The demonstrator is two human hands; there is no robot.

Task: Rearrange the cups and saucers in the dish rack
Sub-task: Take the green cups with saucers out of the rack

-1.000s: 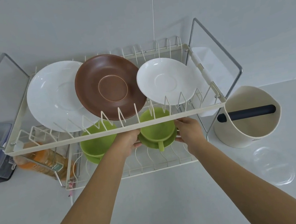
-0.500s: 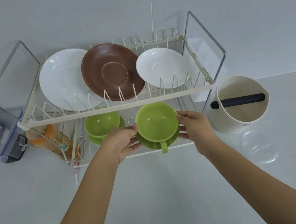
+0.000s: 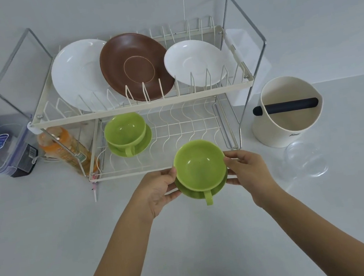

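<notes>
A green cup sits on a green saucer, and I hold the pair in front of the two-tier dish rack, just off its lower shelf. My left hand grips the saucer's left edge; my right hand grips its right edge. The cup's handle points toward me. A second green cup on its saucer stands on the left of the lower shelf. On the upper shelf stand a large white plate, a brown saucer and a small white saucer.
A cream round tub with a dark bar across it stands right of the rack, with a clear lid lying in front of it. An orange bottle and a clear lidded box sit to the rack's left. The counter is white.
Both hands have drawn the green cup and saucer out from the right of the lower shelf toward me. The other dishes have stayed put.
</notes>
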